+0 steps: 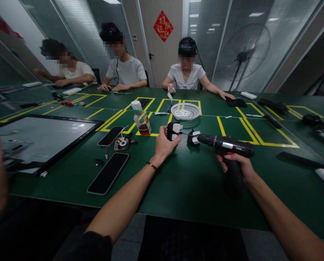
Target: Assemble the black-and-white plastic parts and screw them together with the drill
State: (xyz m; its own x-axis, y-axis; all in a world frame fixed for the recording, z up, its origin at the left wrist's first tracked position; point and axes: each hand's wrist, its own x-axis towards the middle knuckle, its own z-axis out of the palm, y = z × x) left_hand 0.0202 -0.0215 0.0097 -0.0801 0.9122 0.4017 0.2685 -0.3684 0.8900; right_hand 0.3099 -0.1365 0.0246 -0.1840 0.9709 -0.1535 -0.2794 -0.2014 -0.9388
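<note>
My left hand (165, 143) is closed around a small black-and-white device part (173, 130), holding it just above the green table. In my right hand (239, 165) is a black cordless drill (232, 146), gripped by its handle and pointing left. Its long thin bit reaches to the part in my left hand; whether the tip touches a screw is too small to tell. Below the chuck end sits a second black-and-white piece (193, 137) on the table. A white slotted basket (185, 111) stands just beyond my left hand.
Left of my hands are a bottle with brown liquid (143, 121), a phone (109, 174), another dark phone (110, 136) and a small mechanism with wires (122, 143). A large flat panel (53, 137) lies farther left. Several people sit around the table (175, 188), one arm close at my left.
</note>
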